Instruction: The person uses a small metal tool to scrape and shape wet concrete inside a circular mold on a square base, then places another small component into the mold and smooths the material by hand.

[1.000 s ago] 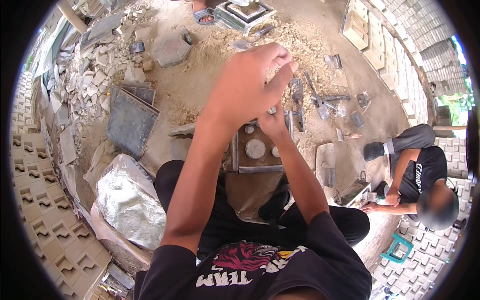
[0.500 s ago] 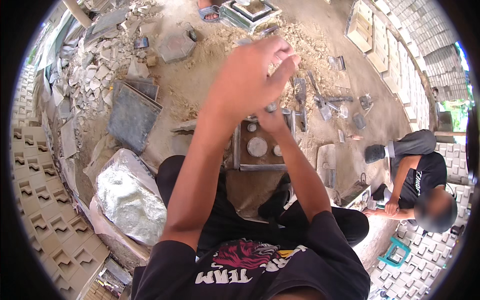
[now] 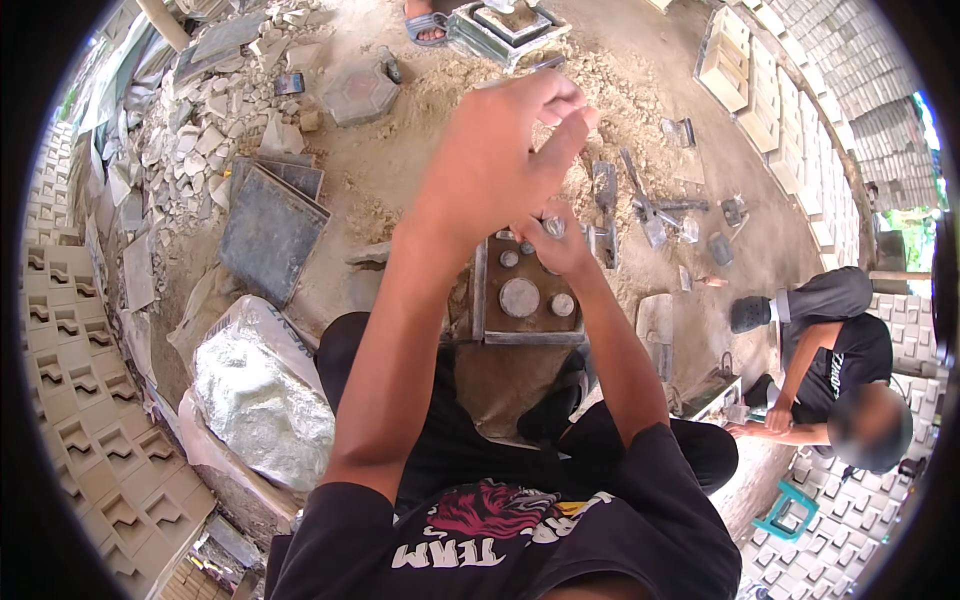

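Note:
My left hand [image 3: 510, 150] is raised high over a square frame mould [image 3: 532, 338], its fingers curled toward the thumb; what they hold, if anything, cannot be made out. Lower and to its right, my right hand [image 3: 562, 245] is closed around a small shiny object [image 3: 553, 227] above the mould's far right part. Brown material fills the mould. Pale round discs sit in it: a large one [image 3: 519, 298], a smaller one [image 3: 562, 304] to the right and another small one [image 3: 509, 258] farther back. My left hand and wrist hide the mould's far left part.
An open sack of white powder [image 3: 262, 400] stands at my left. Dark flat slabs [image 3: 270, 235] and broken rubble [image 3: 200, 150] lie beyond. Trowel-like tools [image 3: 605, 190] lie at the right. Another person [image 3: 850, 350] sits at the far right; a sandalled foot [image 3: 427, 28] shows at the top.
My right hand has shifted slightly right, showing more of the mould and its discs. My left hand stays raised in nearly the same place. The view has shifted a little.

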